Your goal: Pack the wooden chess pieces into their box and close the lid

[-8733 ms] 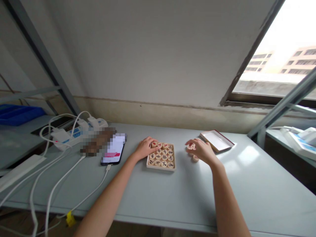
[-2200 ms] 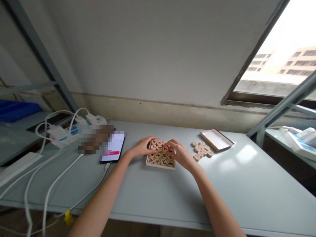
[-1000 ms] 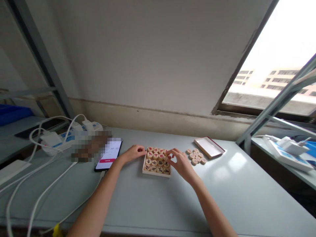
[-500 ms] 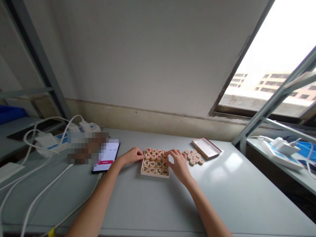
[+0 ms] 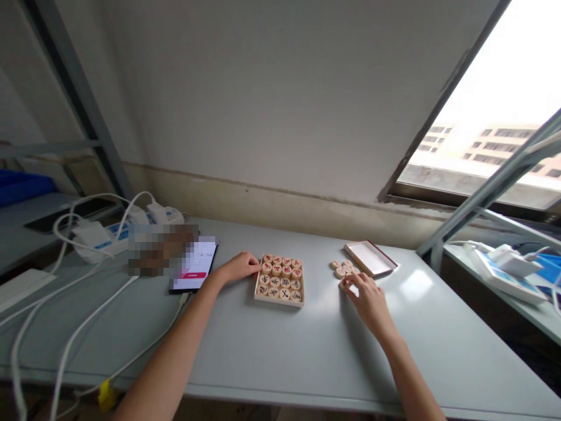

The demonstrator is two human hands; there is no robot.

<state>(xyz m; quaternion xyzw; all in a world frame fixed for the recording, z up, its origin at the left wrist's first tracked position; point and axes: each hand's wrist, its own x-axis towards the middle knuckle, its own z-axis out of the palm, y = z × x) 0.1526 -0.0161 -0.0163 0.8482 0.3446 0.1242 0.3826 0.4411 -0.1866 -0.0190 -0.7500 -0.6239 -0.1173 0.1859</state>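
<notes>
A shallow box (image 5: 279, 302) stands mid-table with Chinese chess pieces (image 5: 279, 282) set in rows, red characters at the back and black ones nearer me. At its left wall is my left hand (image 5: 241, 266), fingers closed on the edge. To the right, my right hand (image 5: 367, 294) is at the front of a small pile of loose Chinese chess pieces (image 5: 340, 271). Its thumb and forefinger pinch one piece (image 5: 342, 284), which they partly cover. Some of the pile is hidden behind the hand.
Behind the pile lies an open box lid (image 5: 371, 258), inside up. A phone (image 5: 195, 266) lies left of my left hand. White cables (image 5: 70, 345) and a power strip (image 5: 114, 234) take up the table's left side. Another power strip (image 5: 504, 283) is at far right.
My right hand has moved from the box's right side to the loose pieces and pinches one. My left hand stays at the box's left edge. The view has shifted slightly.
</notes>
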